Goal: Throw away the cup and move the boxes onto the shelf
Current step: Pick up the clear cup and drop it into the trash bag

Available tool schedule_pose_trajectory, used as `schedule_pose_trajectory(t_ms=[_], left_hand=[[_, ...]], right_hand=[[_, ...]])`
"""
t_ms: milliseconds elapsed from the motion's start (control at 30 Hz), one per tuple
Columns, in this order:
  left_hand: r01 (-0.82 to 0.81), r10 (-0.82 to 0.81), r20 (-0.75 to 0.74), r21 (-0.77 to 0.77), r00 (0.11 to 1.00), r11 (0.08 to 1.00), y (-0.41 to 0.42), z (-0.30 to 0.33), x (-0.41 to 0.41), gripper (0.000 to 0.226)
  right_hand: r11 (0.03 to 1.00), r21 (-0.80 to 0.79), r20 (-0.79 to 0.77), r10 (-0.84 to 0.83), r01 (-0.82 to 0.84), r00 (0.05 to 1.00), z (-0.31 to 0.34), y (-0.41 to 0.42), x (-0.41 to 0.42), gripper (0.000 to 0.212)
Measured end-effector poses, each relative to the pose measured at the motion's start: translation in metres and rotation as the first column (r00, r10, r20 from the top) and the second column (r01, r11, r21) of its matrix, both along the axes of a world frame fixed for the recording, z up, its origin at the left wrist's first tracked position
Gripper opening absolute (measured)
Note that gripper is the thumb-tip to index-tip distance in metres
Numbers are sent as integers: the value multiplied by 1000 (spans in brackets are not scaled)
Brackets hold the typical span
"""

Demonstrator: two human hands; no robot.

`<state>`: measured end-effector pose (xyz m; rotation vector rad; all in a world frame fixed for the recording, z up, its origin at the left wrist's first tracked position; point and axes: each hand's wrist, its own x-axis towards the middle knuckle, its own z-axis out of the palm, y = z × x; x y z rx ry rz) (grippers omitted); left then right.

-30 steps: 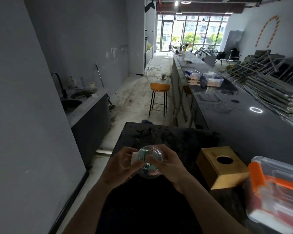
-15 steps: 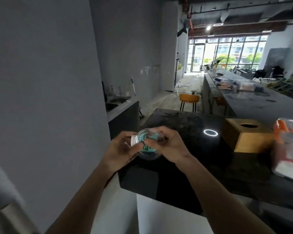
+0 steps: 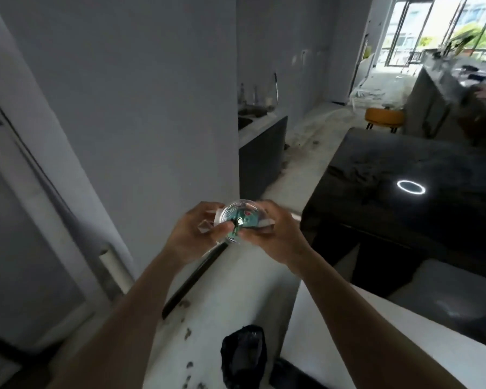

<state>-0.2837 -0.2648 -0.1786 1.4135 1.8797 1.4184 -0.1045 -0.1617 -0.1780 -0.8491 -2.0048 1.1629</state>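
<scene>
- Grey walls (image 3: 152, 94) fill the left half of the head view, with a pale concrete floor (image 3: 236, 290) running away toward bright windows (image 3: 443, 26) at the far right.
- Beyond the nearest wall stands a dark cabinet (image 3: 261, 155) with a sink top (image 3: 253, 119); further off, an orange stool (image 3: 383, 117) sits on the floor.
- On the right is a glossy black worktop (image 3: 421, 203), its near left corner just beside the right hand; a bright ring of light (image 3: 411, 187) is reflected on its surface.
- Both forearms reach forward from the bottom of the view, and the hands meet in the air over the floor, off the worktop's left edge.
- A clear plastic cup (image 3: 240, 220) is held between them, its round lid turned toward the camera, with a green and white label showing through it.
- Left hand (image 3: 192, 234): fingers curled round the cup's left side, thumb pressed at the lid's lower edge.
- Right hand (image 3: 275, 237): fingers wrapped over the cup's right side and top, closed on it.
- Below the hands, a dark crumpled thing (image 3: 243, 357) lies on the floor; blur keeps me from telling whether it is a bag.
- Small dark marks (image 3: 187, 332) dot the floor to its left.
- No boxes or shelf can be made out in this view.
</scene>
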Motion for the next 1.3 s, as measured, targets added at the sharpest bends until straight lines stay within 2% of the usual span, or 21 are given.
schedule_pose_trajectory(t_ms=[133, 333, 400, 500, 600, 733, 867, 1033, 1167, 1233, 1300], left_hand=[[-3, 6, 22, -134, 1000, 991, 11, -65, -57, 41], [106, -105, 22, -361, 994, 927, 27, -184, -93, 47], [140, -125, 63, -423, 990, 895, 29, -228, -93, 57], [190, -134, 144, -514, 981, 837, 30, -295, -84, 52], [213, -95, 230, -566, 968, 797, 32, -371, -71, 50], [242, -39, 326, -611, 944, 753, 35, -472, -52, 43], [278, -4, 394, -643, 919, 713, 37, -562, -36, 47], [285, 14, 392, -693, 920, 663, 46, -648, -25, 47], [285, 10, 378, -716, 926, 637, 56, -682, -18, 57], [277, 38, 371, -753, 928, 597, 55, -691, -18, 77], [284, 36, 361, -787, 932, 548, 51, -686, -20, 86]], right_hand=[[989, -141, 70, -31, 40, 997, -67, 10, -56, 54], [945, -306, 170, -63, 113, 983, -178, 11, -84, 47], [923, -364, 210, -46, 122, 977, -216, 10, -82, 46], [869, -466, 273, -36, 165, 961, -281, 10, -74, 46], [796, -550, 334, -68, 253, 940, -356, 12, -65, 58], [746, -574, 416, -90, 338, 905, -454, 11, -53, 50], [734, -562, 487, -79, 382, 870, -540, 8, -44, 47], [754, -503, 582, -66, 423, 810, -619, 5, -42, 48], [746, -519, 656, 33, 418, 754, -651, 5, -46, 67], [770, -486, 732, 99, 414, 674, -651, 3, -46, 70], [810, -443, 793, 152, 385, 590, -642, 0, -45, 79]])
